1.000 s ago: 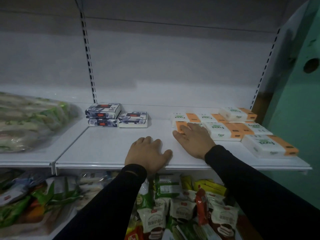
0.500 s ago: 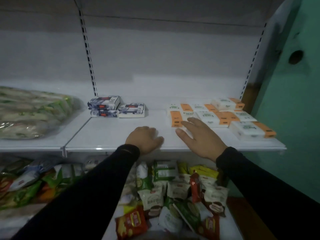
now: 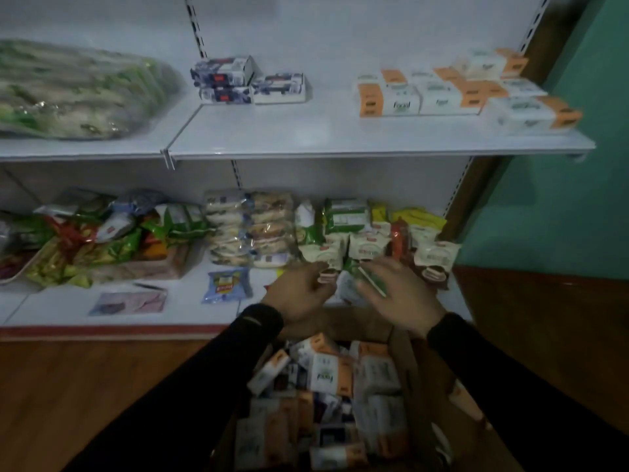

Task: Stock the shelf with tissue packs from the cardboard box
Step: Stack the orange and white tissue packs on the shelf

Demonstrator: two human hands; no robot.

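An open cardboard box (image 3: 406,366) stands on the floor below me, filled with several white-and-orange tissue packs (image 3: 328,374) lying at mixed angles. Several more white-and-orange tissue packs (image 3: 439,97) lie in a group at the right end of the upper white shelf (image 3: 306,134). Three blue-and-white packs (image 3: 245,81) sit near the shelf's back, left of centre. My left hand (image 3: 299,291) and my right hand (image 3: 398,294) hover empty, fingers apart, above the box's far edge and in front of the lower shelf.
A large clear bag of green-and-white packs (image 3: 78,93) fills the upper shelf's left section. The lower shelf (image 3: 136,315) holds snack bags, wrapped sandwiches (image 3: 252,229) and small pouches. A green wall (image 3: 561,199) stands to the right; wooden floor (image 3: 85,396) lies below.
Both hands left the upper shelf surface and dropped down to just above the box. My view tilted downward, bringing the box and lower shelf into sight.
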